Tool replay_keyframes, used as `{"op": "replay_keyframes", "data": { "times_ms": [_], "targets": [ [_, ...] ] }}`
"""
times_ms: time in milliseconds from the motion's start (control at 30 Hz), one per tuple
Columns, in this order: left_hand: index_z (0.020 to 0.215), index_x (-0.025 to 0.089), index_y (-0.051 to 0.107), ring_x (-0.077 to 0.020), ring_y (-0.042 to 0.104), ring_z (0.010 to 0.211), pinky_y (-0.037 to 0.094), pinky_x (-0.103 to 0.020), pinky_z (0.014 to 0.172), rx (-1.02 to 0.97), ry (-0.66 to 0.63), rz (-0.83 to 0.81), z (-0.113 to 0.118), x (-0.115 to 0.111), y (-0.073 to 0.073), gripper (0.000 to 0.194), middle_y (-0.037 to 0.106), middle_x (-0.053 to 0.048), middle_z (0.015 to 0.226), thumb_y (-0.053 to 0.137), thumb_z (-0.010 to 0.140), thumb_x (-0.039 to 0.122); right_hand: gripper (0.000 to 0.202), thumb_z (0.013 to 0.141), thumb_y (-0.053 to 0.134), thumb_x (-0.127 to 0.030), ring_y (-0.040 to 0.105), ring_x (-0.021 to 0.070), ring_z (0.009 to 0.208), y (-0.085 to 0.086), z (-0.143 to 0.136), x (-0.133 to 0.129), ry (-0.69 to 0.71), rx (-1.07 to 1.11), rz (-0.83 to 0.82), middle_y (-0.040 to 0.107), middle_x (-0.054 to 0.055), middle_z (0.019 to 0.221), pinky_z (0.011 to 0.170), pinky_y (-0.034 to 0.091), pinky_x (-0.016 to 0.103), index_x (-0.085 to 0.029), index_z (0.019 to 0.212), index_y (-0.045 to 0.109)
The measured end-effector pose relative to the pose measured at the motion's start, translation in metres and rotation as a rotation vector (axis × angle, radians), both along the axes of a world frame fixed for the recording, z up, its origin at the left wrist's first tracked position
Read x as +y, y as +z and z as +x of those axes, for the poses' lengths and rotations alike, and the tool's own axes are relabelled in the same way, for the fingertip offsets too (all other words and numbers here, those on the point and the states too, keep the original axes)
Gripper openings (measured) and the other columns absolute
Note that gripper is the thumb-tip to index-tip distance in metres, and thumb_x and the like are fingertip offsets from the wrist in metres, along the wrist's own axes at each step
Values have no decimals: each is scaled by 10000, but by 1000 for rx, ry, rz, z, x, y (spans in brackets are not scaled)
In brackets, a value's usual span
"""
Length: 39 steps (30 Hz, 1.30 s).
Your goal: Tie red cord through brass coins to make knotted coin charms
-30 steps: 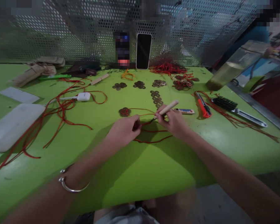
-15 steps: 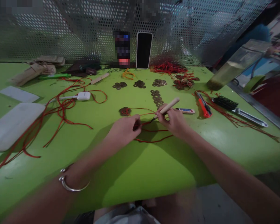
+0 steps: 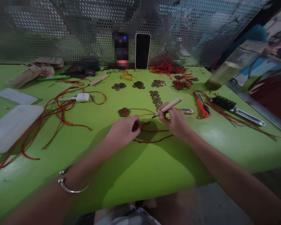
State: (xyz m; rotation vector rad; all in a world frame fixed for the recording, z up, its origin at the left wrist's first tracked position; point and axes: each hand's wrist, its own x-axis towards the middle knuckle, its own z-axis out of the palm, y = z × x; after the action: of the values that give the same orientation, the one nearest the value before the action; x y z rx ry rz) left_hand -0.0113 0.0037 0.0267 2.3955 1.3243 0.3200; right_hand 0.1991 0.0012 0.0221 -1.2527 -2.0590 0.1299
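Observation:
My left hand (image 3: 125, 129) is closed on red cord (image 3: 146, 124), a short end of which sticks out to the right of the fingertips. In my right hand (image 3: 175, 120) is a wooden-handled tool (image 3: 172, 104), its dark tip pointing down and left, just clear of the cord end. A round cluster of coins (image 3: 124, 112) with red cord tied over it lies behind my left hand, and thin red strands run from it to my right fingers. Two more lengths of red cord (image 3: 153, 142) curve across the green table (image 3: 140, 168) below the hands.
Coin piles (image 3: 138, 84) and two upright phones (image 3: 142, 51) stand behind. To the right lie a red cutter (image 3: 202, 106), a brush (image 3: 239, 111) and a tilted bottle (image 3: 229, 70). Tangled red cords (image 3: 63, 109), a white charger plug (image 3: 82, 97) and a white case (image 3: 16, 125) are left.
My right hand has lifted the tool's tip off the cord end and back slightly. My left hand stays almost in place, still holding the cord. The view has shifted a little.

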Motion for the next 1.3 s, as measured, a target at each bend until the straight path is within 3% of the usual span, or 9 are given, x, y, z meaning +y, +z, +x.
{"op": "replay_keyframes", "data": {
  "times_ms": [333, 467, 633, 867, 1300],
  "targets": [
    [817, 186, 544, -164, 571, 616, 366, -254, 532, 10, 1, 1, -1, 0, 0, 85, 638, -20, 716, 489, 827, 248, 124, 864, 498, -211, 579, 137, 576, 2, 0, -2, 74, 106, -104, 649, 50, 745, 511, 444, 246, -165, 769, 564],
    [811, 187, 541, -162, 570, 614, 361, -251, 529, -3, 8, 0, 0, -1, 0, 67, 636, -16, 712, 497, 816, 238, 114, 841, 506, -174, 589, 142, 612, 2, 1, -2, 123, 53, -139, 646, 56, 780, 568, 454, 256, -161, 735, 548],
    [817, 185, 538, -165, 582, 640, 370, -255, 549, -1, 10, -16, 0, 0, 0, 72, 642, -21, 725, 491, 820, 239, 83, 833, 490, -156, 568, 123, 567, 5, 3, -3, 60, 74, -138, 638, 34, 738, 533, 434, 236, -164, 783, 557],
    [824, 187, 542, -163, 570, 640, 366, -258, 545, 9, 0, -12, -1, -1, 1, 94, 640, -25, 737, 485, 832, 260, 65, 797, 501, -158, 574, 142, 626, 5, 1, -4, 165, 38, -150, 639, 40, 770, 566, 450, 259, -178, 796, 562],
    [825, 190, 538, -166, 568, 643, 363, -261, 546, 11, -9, -4, -1, 2, 0, 95, 634, -26, 732, 484, 824, 269, 66, 777, 508, -151, 551, 139, 592, 3, 2, -3, 168, 39, -145, 623, 37, 741, 525, 437, 256, -177, 802, 564]
  ]
}}
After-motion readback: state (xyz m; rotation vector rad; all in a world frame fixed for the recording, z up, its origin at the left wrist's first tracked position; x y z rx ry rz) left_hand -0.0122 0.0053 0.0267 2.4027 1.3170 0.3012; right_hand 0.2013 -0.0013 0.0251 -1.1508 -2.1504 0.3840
